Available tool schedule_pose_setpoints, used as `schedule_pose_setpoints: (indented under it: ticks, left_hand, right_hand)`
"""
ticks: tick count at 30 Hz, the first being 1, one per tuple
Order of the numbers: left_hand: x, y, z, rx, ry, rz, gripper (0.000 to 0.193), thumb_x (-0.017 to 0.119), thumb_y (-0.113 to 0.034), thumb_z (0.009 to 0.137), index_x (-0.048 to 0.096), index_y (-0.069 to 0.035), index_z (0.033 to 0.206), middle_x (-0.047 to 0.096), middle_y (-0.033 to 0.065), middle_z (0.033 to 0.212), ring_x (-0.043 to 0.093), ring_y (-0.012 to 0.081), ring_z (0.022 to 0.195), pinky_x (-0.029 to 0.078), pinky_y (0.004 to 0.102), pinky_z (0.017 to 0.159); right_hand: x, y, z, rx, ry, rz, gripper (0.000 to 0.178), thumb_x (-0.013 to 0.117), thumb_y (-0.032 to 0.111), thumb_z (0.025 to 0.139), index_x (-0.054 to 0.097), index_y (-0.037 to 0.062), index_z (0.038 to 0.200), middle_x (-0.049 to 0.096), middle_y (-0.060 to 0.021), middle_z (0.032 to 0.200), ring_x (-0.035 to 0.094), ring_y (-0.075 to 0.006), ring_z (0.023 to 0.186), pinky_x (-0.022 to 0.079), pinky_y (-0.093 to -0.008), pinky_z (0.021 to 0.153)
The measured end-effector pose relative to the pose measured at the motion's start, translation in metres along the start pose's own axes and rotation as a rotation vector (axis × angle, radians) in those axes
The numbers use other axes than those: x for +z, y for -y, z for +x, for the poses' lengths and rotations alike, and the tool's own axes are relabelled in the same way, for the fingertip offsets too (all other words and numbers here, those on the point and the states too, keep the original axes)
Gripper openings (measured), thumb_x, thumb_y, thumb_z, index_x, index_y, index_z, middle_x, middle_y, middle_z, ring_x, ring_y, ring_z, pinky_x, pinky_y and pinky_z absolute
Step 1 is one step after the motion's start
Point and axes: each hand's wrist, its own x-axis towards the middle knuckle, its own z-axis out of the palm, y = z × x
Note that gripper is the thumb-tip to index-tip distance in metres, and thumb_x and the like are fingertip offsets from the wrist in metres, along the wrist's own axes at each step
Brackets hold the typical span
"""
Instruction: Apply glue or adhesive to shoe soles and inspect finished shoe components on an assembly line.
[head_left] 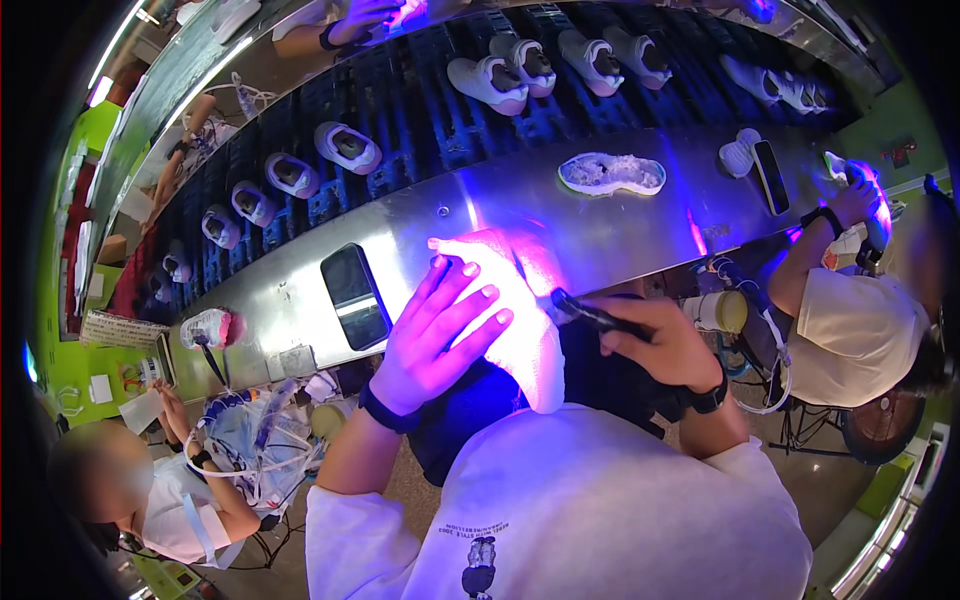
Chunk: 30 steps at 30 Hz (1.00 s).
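A white shoe [535,355], glaring under violet light, lies tilted across the near edge of the bench. Its outline is partly washed out, and a pinkish part shows along its far right side. My left hand [430,345] rests on its left side with the fingers spread and stretched out. From the right, my right hand [665,340] grips a slim black stick-shaped tool [605,318]. The tool's tip points at the shoe's right side, close to it. Whether the tip touches the shoe, I cannot tell.
Beyond the metal bench [500,200], a dark roller conveyor [420,110] carries several white shoes [490,80]. A phone [355,295] and an oval white tray [612,174] lie on the bench. Co-workers sit at left [165,490] and right [855,330].
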Motion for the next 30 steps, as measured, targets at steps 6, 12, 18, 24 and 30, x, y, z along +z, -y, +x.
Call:
schedule_pose_setpoints:
  ticks: [6,12,18,24,30]
  left_hand:
    - [0.004,-0.009,0.007,-0.019,0.012,0.008,0.035,0.072,-0.008,0.087,0.073,-0.013,0.121,0.065,0.0113,0.129,0.059,0.0382,0.129,0.044,0.0615,0.113]
    - [0.006,-0.015,-0.003,-0.107,-0.033,-0.003,0.045,0.072,0.002,0.079,0.072,-0.011,0.122,0.065,0.0122,0.128,0.06,0.039,0.129,0.043,0.0614,0.112]
    - [0.0,-0.027,-0.005,-0.218,-0.044,-0.028,0.056,0.07,0.007,0.073,0.07,-0.01,0.126,0.065,0.0138,0.128,0.059,0.0396,0.129,0.041,0.0596,0.114]
    - [-0.001,-0.032,-0.011,-0.35,-0.036,-0.076,0.067,0.071,0.008,0.066,0.067,-0.009,0.131,0.064,0.0147,0.129,0.058,0.0391,0.129,0.041,0.0573,0.115]
    - [0.009,-0.035,-0.014,-0.501,-0.027,-0.079,0.07,0.07,0.011,0.065,0.066,-0.009,0.132,0.063,0.0153,0.13,0.06,0.038,0.126,0.045,0.0512,0.114]
  right_hand:
    - [-0.009,-0.009,-0.007,0.034,0.003,0.05,0.043,0.064,0.005,0.097,0.061,0.0011,0.141,0.067,-0.0046,0.085,0.062,-0.0115,0.079,0.052,-0.0282,0.077]
    - [-0.006,-0.006,-0.011,-0.042,0.02,0.039,0.045,0.067,0.007,0.096,0.061,0.0027,0.141,0.068,-0.005,0.088,0.063,-0.0111,0.079,0.052,-0.0274,0.077]
    - [0.001,-0.001,-0.018,0.002,0.033,0.049,0.046,0.067,0.007,0.096,0.06,0.0041,0.142,0.07,-0.0049,0.093,0.063,-0.0105,0.08,0.052,-0.0269,0.078]
    - [0.01,-0.01,-0.023,0.0,0.038,0.097,0.046,0.066,0.008,0.098,0.059,0.0041,0.143,0.068,-0.0035,0.09,0.061,-0.0092,0.081,0.052,-0.0263,0.078]
    - [0.012,-0.017,-0.035,0.088,0.056,0.16,0.048,0.066,0.01,0.099,0.057,0.0019,0.145,0.067,-0.0027,0.086,0.061,-0.0092,0.081,0.05,-0.0259,0.076]
